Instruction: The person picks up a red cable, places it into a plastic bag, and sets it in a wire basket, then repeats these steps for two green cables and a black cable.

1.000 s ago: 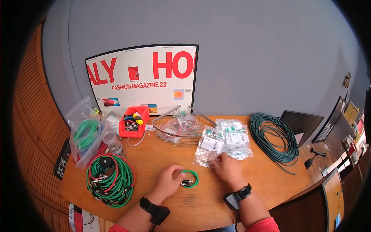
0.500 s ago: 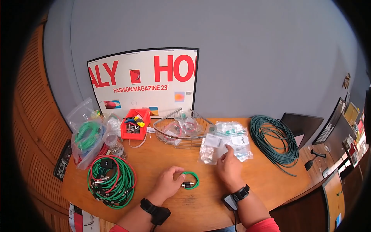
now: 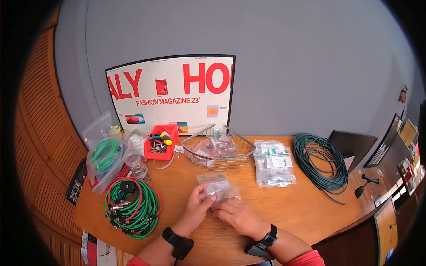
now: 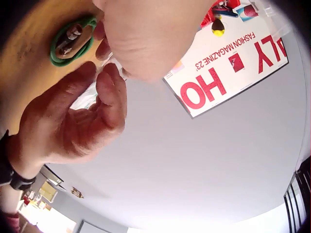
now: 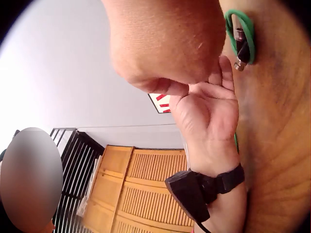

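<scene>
In front of me a clear plastic bag [image 3: 230,192] with a white label [image 3: 217,187] is up between both hands. My left hand [image 3: 195,209] grips its left side, thumb over the label's edge. My right hand [image 3: 238,217] pinches the near edge of the bag with curled fingers; the left wrist view shows its thumb [image 4: 80,80] and forefinger meeting there. A short coiled green cable [image 5: 250,36] with metal connectors lies on the table under the hands. They hide it in the head view.
More clear bags [image 3: 275,166] lie in a stack to the right, beside a dark green cable coil [image 3: 317,162]. A wire basket [image 3: 217,158] and a red bin [image 3: 159,153] stand at the back. Green and red cables [image 3: 133,208] are heaped at left, near a bag of cable [image 3: 104,155].
My right hand has picked a bag off the right-hand stack and brought it left to the middle. The left hand has let go of the green cable and now holds the bag too.
</scene>
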